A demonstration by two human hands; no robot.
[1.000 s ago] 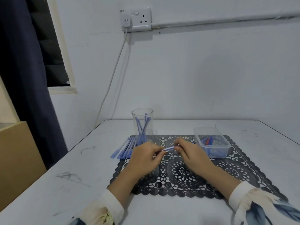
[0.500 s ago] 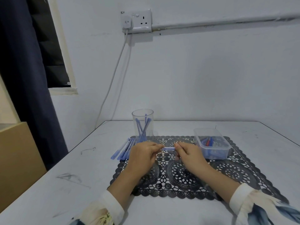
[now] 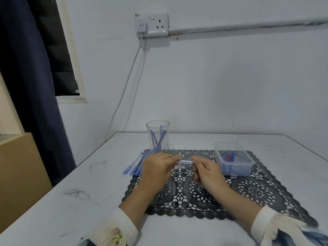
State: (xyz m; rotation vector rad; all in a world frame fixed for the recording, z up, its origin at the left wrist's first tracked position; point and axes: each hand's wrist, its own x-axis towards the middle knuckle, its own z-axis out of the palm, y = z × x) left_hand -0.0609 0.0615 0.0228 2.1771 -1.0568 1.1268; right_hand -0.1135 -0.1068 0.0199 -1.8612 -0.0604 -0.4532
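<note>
A thin blue-and-clear pen (image 3: 185, 162) lies level between my two hands above the black lace mat (image 3: 248, 190). My left hand (image 3: 157, 170) pinches its left end, and my right hand (image 3: 206, 170) pinches its right end. Behind my left hand stands a clear cup (image 3: 158, 136) with a few blue pens upright in it. A row of several blue pens (image 3: 135, 165) lies on the table at the mat's left edge. A clear plastic box (image 3: 232, 159) with blue and red pen parts sits on the mat to the right.
The white table (image 3: 71, 201) has pencil marks on its left side. A wall socket (image 3: 152, 24) with a cable hangs above. A dark curtain (image 3: 30, 86) and a wooden cabinet (image 3: 19, 174) stand at the left.
The pen has turned from slightly tilted to level, and my hands have drawn a little apart along it.
</note>
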